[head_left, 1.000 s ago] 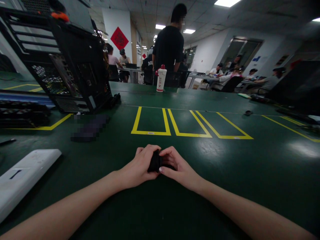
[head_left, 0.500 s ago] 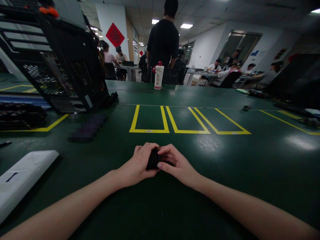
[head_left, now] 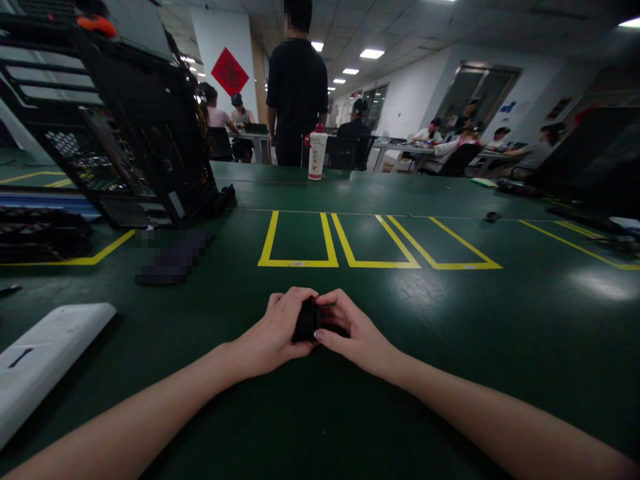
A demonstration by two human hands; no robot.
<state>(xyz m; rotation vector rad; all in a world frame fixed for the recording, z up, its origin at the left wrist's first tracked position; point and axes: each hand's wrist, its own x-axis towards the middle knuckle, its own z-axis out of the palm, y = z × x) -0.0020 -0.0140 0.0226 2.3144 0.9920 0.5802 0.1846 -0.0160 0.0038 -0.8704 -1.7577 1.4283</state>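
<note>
Between my hands, low over the green table (head_left: pixel 330 413), is a small black object (head_left: pixel 305 321) with a ridged rim on its right side; its exact kind does not show. My left hand (head_left: pixel 275 330) is wrapped round its left part, thumb below and fingers over the top. My right hand (head_left: pixel 357 337) touches the rim with fingertips and thumb, fingers curved, a gap showing behind them. Part of the object is hidden by my fingers.
A black computer case (head_left: pixel 135 133) stands at the left, near a blurred purple item (head_left: pixel 175 260) and a white box-like device (head_left: pixel 55 353). Yellow tape (head_left: pixel 300 264) marks rectangles ahead. A white bottle (head_left: pixel 317 157) with red lid stands farther back. Several people sit beyond.
My hands and the black object stay almost in place. In the background, the standing person in black has moved to the left.
</note>
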